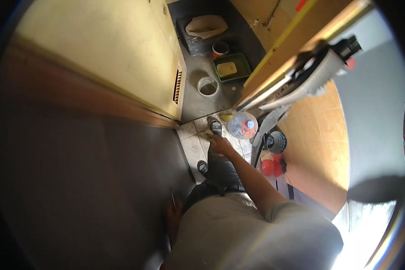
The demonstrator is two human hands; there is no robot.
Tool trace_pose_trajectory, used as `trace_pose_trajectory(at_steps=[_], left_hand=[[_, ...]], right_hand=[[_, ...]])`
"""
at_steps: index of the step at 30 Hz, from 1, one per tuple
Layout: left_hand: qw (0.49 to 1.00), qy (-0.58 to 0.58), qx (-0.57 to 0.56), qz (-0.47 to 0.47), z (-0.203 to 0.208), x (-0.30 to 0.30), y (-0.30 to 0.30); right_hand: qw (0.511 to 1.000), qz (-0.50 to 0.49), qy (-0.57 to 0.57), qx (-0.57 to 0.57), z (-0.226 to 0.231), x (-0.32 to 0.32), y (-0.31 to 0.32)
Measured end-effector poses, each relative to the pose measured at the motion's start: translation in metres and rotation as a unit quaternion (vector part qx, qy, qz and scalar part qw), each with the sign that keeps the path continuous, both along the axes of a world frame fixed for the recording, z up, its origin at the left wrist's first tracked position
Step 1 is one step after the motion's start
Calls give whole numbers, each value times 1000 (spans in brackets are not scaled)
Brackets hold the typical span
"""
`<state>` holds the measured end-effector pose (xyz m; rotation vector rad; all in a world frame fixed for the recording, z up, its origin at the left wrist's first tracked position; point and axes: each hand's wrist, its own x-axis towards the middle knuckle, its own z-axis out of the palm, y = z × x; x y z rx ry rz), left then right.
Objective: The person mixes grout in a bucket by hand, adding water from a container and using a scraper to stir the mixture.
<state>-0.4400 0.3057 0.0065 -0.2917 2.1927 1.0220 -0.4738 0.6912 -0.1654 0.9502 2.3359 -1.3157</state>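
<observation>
My right hand (221,146) is held in front of my legs, fingers curled round a small pale thing that I cannot make out. Beyond it is my sandalled foot, and a large clear water bottle (236,128) with a blue cap stands to its right. Low on the left, my left hand (173,215) is in shadow close to the dark wall (108,189). A thin, light-edged object (172,195) sticks up from its closed fingers; its kind is unclear, and I cannot tell whether it touches the wall.
Past the doorway stand a white bucket (201,90) of greyish contents, a green tray (244,68) with a pale yellow block, and another small bucket (220,53). A yellowish door (108,54) is at left. A black bucket (280,143) and red items (268,168) sit at right.
</observation>
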Motion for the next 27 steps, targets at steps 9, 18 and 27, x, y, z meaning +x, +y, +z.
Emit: trace_pose_trajectory(at_steps=[9,18,27], left_hand=[[991,-111,-76,1,-81,-150,148],[966,119,12,-229,-445,-318,343],[968,207,-52,-129,-681,-444,507]], right_hand=[[998,-50,-37,-15,-148,-92,101],[977,-68,-153,-133,-340,-275,292],[947,183,-162,208,-495,-376,340]])
